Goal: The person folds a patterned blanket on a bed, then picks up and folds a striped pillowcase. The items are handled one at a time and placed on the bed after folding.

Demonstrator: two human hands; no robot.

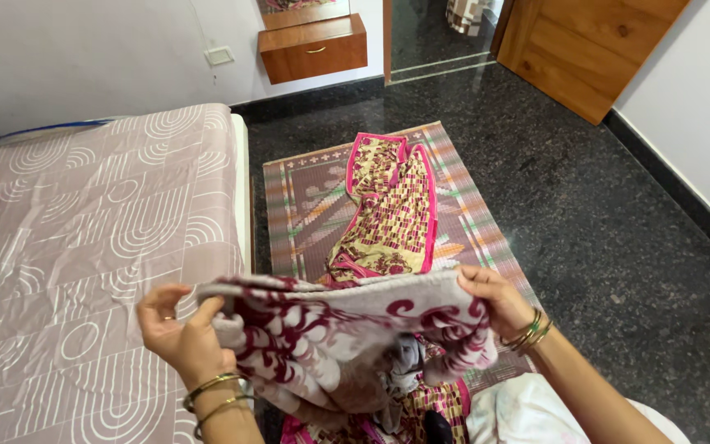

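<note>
1. Lower centre of frame: maroon-and-white towel (347,329) held stretched between both hands, top edge roughly level, rest sagging in folds below.
2. Left hand (178,333), lower left: fingers closed in a pinch on the towel's left corner, thumb raised above the edge. Gold bangles at the wrist.
3. Right hand (495,300), lower right of centre: fingers curled over the towel's right corner, gripping it. Bangles there too.
4. Centre of frame, beyond the towel: pink-and-yellow patterned garment (388,210) spread flat on a striped mat (297,197), mat lying on dark polished floor (601,222).
5. Left half of frame: bed with mauve patterned sheet (84,238), just beside the left hand.
6. Bottom edge, under the towel: heap of other cloth (421,407), partly hidden; pieces not told apart.
7. Step judged: towel opened out by its top corners, at the start of a fold or a spreading.
8. Next move judged to call for: both corners kept level and taut, sagging middle shaken free of the heap below, a flat spot for laying down.
</note>
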